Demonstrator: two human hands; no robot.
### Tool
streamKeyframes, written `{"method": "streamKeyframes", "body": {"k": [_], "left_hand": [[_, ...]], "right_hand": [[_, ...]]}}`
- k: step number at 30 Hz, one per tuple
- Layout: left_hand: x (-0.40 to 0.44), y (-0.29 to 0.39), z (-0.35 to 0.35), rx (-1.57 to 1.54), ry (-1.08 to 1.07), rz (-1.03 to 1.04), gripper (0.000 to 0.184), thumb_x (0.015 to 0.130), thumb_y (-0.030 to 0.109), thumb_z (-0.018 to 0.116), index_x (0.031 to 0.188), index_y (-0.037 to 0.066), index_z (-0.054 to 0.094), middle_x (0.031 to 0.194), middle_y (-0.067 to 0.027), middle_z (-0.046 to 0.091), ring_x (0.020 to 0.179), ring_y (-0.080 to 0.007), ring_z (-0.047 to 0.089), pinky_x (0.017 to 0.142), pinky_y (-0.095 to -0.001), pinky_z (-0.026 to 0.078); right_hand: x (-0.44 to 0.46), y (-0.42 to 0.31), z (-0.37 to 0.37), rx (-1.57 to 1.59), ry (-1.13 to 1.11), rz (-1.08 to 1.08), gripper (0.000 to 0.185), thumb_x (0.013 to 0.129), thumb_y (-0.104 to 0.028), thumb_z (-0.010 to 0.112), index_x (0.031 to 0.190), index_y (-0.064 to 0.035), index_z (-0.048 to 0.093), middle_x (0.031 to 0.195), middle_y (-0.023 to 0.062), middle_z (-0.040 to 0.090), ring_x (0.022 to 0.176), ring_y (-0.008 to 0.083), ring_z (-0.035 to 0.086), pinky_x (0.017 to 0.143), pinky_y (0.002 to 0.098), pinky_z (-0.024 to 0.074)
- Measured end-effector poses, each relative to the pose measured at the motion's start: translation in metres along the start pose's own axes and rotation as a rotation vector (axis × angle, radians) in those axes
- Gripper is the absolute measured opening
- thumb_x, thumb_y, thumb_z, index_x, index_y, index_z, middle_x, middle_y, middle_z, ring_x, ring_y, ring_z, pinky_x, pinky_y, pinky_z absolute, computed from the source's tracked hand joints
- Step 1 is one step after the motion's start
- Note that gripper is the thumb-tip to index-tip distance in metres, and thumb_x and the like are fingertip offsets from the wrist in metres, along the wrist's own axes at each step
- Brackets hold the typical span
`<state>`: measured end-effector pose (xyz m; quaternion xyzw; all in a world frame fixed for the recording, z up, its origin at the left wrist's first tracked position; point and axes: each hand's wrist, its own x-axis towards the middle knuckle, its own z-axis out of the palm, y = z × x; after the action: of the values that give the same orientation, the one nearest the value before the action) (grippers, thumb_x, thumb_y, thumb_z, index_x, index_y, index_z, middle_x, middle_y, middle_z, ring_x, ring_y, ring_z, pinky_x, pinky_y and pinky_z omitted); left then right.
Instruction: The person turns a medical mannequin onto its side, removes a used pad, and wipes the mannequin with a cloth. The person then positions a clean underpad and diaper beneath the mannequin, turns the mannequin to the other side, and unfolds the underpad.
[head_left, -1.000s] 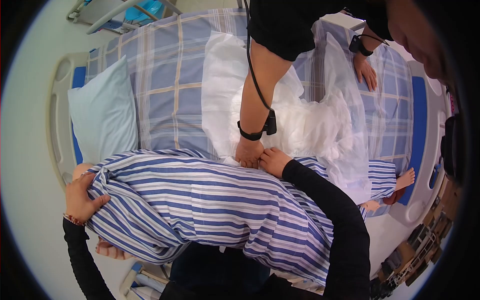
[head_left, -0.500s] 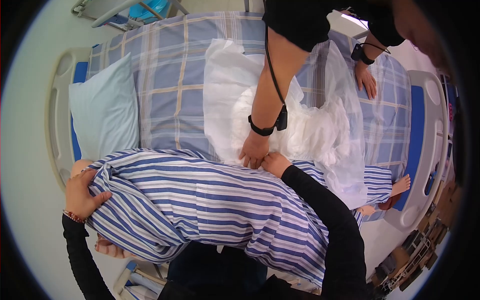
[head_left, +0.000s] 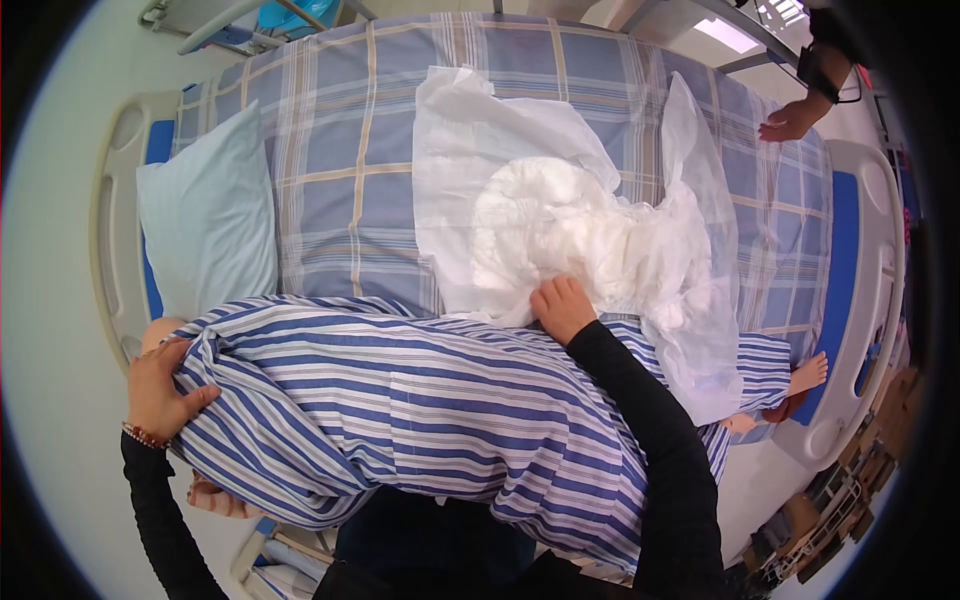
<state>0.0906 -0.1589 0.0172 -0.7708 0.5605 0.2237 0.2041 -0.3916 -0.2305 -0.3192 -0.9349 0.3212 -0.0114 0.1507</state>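
A figure that looks like a manikin, in blue-and-white striped pyjamas [head_left: 470, 400], lies on its side along the near edge of the bed. My left hand [head_left: 165, 393] grips its shoulder, thumb apart from the fingers on the striped cloth. Behind its back, a white adult diaper [head_left: 540, 215] lies crumpled on a thin white underpad [head_left: 445, 170]. My right hand [head_left: 562, 308] has its fingers curled on the diaper's near edge, close to the pyjamas. The fingertips are partly sunk in the white material.
A pale blue pillow [head_left: 210, 220] lies at the left end of the plaid sheet [head_left: 330, 150]. Bed end boards [head_left: 113, 230] stand at left and right. Another person's hand [head_left: 797, 120] hangs over the far right corner. Metal rails run behind the bed.
The other person's arms have withdrawn from the diaper and bed to the far right. My right hand has moved slightly up and right onto the diaper. My left hand stays on the shoulder.
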Motion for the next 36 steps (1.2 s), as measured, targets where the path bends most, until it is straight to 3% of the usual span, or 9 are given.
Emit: {"method": "streamKeyframes", "body": {"k": [2, 5, 11, 17, 20, 23, 30, 33, 36], "left_hand": [[0.000, 0.000, 0.000, 0.007, 0.003, -0.002, 0.066, 0.055, 0.034, 0.081, 0.110, 0.002, 0.063, 0.113, -0.0167, 0.064, 0.103, -0.0340, 0.059, 0.091, -0.0428, 0.039], [0.001, -0.001, 0.001, -0.008, -0.005, -0.001, 0.065, 0.055, 0.033, 0.081, 0.110, 0.002, 0.063, 0.112, -0.0167, 0.064, 0.103, -0.0341, 0.059, 0.091, -0.0431, 0.039], [0.002, -0.001, 0.001, 0.018, 0.012, 0.015, 0.064, 0.055, 0.033, 0.081, 0.109, 0.002, 0.064, 0.111, -0.0169, 0.064, 0.102, -0.0345, 0.059, 0.091, -0.0431, 0.039], [0.001, 0.003, -0.001, -0.023, -0.014, -0.009, 0.066, 0.055, 0.036, 0.080, 0.108, 0.001, 0.063, 0.111, -0.0180, 0.064, 0.101, -0.0349, 0.059, 0.090, -0.0432, 0.040], [0.001, 0.000, -0.003, -0.029, -0.002, -0.001, 0.066, 0.055, 0.036, 0.080, 0.108, 0.001, 0.063, 0.110, -0.0183, 0.064, 0.100, -0.0349, 0.060, 0.089, -0.0428, 0.041], [0.001, -0.005, 0.003, -0.003, 0.040, 0.035, 0.065, 0.055, 0.035, 0.081, 0.108, 0.001, 0.063, 0.109, -0.0179, 0.065, 0.100, -0.0346, 0.060, 0.089, -0.0422, 0.041], [0.001, 0.000, 0.000, -0.016, 0.008, 0.015, 0.064, 0.056, 0.034, 0.081, 0.108, 0.002, 0.064, 0.110, -0.0170, 0.065, 0.100, -0.0343, 0.060, 0.090, -0.0427, 0.040], [0.000, -0.004, 0.004, 0.004, 0.034, 0.027, 0.064, 0.056, 0.034, 0.081, 0.108, 0.002, 0.064, 0.110, -0.0170, 0.065, 0.100, -0.0342, 0.060, 0.090, -0.0427, 0.039], [0.000, -0.002, 0.003, 0.002, 0.021, 0.010, 0.064, 0.055, 0.033, 0.081, 0.108, 0.002, 0.064, 0.110, -0.0172, 0.065, 0.100, -0.0342, 0.060, 0.090, -0.0426, 0.039]], "right_hand": [[-0.006, -0.003, -0.009, 0.118, -0.129, -0.287, 0.015, 0.079, -0.014, 0.053, 0.093, -0.0071, 0.054, 0.099, 0.0074, 0.055, 0.092, 0.0235, 0.053, 0.081, 0.0352, 0.0432], [-0.005, -0.003, -0.012, 0.163, 0.039, -0.364, 0.020, 0.079, -0.015, 0.054, 0.096, -0.0059, 0.055, 0.103, 0.0086, 0.055, 0.097, 0.0227, 0.052, 0.086, 0.0353, 0.0424], [0.003, -0.008, 0.000, 0.055, -0.002, -0.281, 0.015, 0.081, -0.015, 0.053, 0.093, -0.0074, 0.058, 0.105, 0.0088, 0.058, 0.103, 0.0231, 0.054, 0.090, 0.0349, 0.0423], [0.046, 0.012, 0.005, 0.429, -0.308, 0.346, 0.014, 0.078, -0.017, 0.055, 0.088, -0.0073, 0.059, 0.077, 0.0151, 0.065, 0.080, 0.0346, 0.065, 0.068, 0.0455, 0.0490], [0.062, 0.014, -0.013, 0.386, -0.471, 0.403, 0.018, 0.075, -0.019, 0.059, 0.089, -0.0073, 0.057, 0.082, 0.0133, 0.064, 0.080, 0.0324, 0.062, 0.069, 0.0454, 0.0481], [0.048, 0.018, -0.008, 0.056, 0.109, 0.044, 0.023, 0.074, -0.021, 0.061, 0.091, -0.0071, 0.055, 0.088, 0.0106, 0.060, 0.084, 0.0288, 0.058, 0.074, 0.0413, 0.0466], [0.039, -0.002, -0.006, 0.035, 0.068, -0.316, 0.026, 0.080, -0.017, 0.054, 0.104, -0.0057, 0.056, 0.093, 0.0070, 0.056, 0.090, 0.0225, 0.053, 0.079, 0.0350, 0.0421], [0.037, -0.006, -0.008, -0.057, 0.155, -0.215, 0.026, 0.082, -0.018, 0.054, 0.105, -0.0059, 0.056, 0.094, 0.0066, 0.056, 0.094, 0.0220, 0.053, 0.076, 0.0337, 0.0434], [0.038, -0.012, 0.001, -0.026, -0.197, -0.182, 0.028, 0.083, -0.022, 0.054, 0.107, -0.0093, 0.060, 0.102, 0.0094, 0.058, 0.095, 0.0251, 0.056, 0.075, 0.0381, 0.0467]]}}
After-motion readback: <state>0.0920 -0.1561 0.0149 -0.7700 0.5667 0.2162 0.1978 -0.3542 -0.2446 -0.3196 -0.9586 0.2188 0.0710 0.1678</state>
